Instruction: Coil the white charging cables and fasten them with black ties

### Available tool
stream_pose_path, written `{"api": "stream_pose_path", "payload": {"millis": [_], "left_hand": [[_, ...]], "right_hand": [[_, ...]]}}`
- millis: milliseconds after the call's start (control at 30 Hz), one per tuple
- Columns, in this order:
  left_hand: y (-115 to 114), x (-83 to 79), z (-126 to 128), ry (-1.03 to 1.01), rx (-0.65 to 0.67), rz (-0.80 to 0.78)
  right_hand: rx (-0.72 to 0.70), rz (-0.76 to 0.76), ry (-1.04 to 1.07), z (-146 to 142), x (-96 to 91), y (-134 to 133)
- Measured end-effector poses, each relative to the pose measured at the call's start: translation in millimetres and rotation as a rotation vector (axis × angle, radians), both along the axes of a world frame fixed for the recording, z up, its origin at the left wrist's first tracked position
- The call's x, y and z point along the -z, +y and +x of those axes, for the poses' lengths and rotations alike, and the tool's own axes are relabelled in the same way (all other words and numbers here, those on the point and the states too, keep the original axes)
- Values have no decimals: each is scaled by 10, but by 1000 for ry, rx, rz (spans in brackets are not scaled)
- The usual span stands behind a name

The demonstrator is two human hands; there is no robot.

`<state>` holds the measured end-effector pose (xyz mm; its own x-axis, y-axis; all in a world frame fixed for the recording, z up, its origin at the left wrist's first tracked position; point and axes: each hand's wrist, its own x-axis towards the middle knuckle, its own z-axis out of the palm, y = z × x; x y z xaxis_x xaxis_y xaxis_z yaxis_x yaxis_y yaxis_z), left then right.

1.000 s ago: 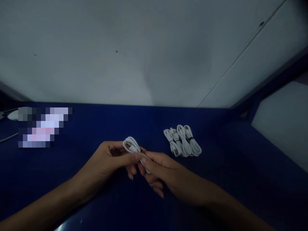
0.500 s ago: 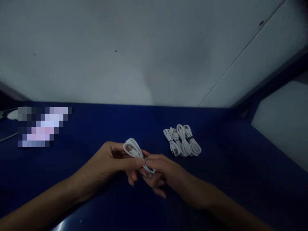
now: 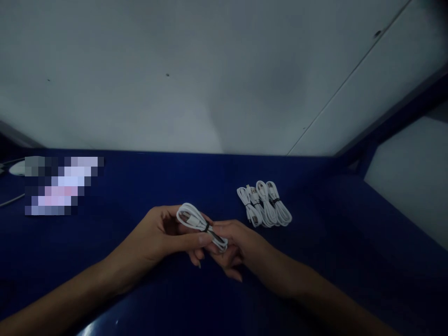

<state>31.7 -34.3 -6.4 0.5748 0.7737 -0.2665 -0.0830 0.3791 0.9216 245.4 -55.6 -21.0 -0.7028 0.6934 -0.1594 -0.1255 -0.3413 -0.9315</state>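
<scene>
Between my two hands is a coiled white USB cable [image 3: 191, 218], bound round its middle by a black tie [image 3: 206, 227]. My left hand [image 3: 171, 235] pinches the coil from the left, its thumb lying along the near side just below the tie. From the right, my right hand [image 3: 233, 242] grips the lower end, with its thumb and fingers close to the tie. A metal plug shows inside the upper loop. Some fingertips of both hands are hidden behind the coil.
Several bundled white cables [image 3: 268, 205] lie side by side on the blue table [image 3: 150, 182], right of my hands. A pixelated bright object [image 3: 66, 184] and a white rounded thing [image 3: 17, 167] with a cord are at the left. A pale wall [image 3: 168, 107] rises behind.
The coil has turned slightly in my hands, and its black tie shows more plainly. My right thumb has shifted up a little. Both hands keep their hold.
</scene>
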Motion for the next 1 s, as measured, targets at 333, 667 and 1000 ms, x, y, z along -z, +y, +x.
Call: {"api": "stream_pose_path", "payload": {"millis": [333, 667, 1000], "left_hand": [[-8, -11, 12, -2, -26, 18], [-6, -22, 3, 2, -14, 19], [-6, 26, -13, 12, -16, 36]], "right_hand": [[55, 20, -168, 52, -94, -54], [102, -93, -243, 85, -77, -63], [80, -49, -240, 87, -54, -62]]}}
